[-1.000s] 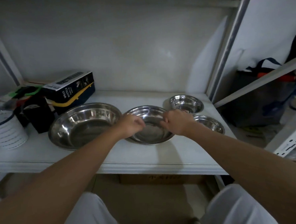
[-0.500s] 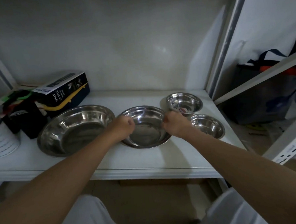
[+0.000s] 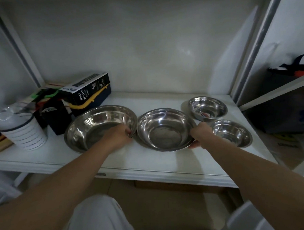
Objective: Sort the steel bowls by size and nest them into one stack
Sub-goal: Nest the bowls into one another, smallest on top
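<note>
Both hands grip the medium steel bowl [image 3: 165,130]: left hand [image 3: 119,136] fingers clamped on its left rim, right hand [image 3: 200,136] on its right.

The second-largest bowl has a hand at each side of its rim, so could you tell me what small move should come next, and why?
Probably lift the second-largest bowl and set it into the largest bowl just to its left. The left hand and right hand already grip its opposite rims, no bowls are nested yet, and the largest one sits empty as the natural base.
</note>
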### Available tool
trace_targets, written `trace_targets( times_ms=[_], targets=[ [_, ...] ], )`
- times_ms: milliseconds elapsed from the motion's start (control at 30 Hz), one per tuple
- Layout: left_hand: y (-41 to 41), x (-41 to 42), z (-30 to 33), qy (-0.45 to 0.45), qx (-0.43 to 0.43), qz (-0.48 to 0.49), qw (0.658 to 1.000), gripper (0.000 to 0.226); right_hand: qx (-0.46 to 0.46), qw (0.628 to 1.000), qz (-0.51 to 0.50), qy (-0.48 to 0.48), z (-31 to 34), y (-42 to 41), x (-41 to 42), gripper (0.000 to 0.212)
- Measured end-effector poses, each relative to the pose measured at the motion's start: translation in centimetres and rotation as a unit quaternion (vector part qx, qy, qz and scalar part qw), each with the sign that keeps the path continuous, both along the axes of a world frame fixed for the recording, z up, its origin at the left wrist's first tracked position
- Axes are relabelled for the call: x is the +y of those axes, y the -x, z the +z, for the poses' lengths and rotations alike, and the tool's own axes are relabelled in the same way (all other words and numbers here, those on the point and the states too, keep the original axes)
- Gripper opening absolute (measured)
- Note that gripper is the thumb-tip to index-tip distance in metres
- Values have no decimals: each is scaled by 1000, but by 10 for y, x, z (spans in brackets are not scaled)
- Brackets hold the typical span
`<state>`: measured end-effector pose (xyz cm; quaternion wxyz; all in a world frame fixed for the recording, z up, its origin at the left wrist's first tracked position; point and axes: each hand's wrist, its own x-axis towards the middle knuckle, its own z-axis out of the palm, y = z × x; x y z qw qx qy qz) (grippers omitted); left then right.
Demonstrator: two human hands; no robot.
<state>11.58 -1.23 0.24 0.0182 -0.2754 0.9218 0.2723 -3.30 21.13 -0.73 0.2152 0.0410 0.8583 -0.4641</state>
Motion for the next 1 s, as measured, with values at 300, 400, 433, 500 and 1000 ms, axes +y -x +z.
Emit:
trace_targets(
  times_ms=[300,400,433,500,1000],
  targets=[
    [-4,-5,5,62,-1,-37,997,43,72,991,-64,90,32,4,5,24],
    [-3,6,8,88,-15,-65,994,35,92,983,-93,128,46,9,11,36],
    [-1,12,10,83,-17,-78,993,34,92,981,-100,142,49,10,13,38],
    [5,31,13,60,-9,-105,993,32,83,977,-109,161,55,10,13,39],
    [49,101,16,-257,0,-91,962,33,56,980,-84,170,60,13,2,15]
  ],
)
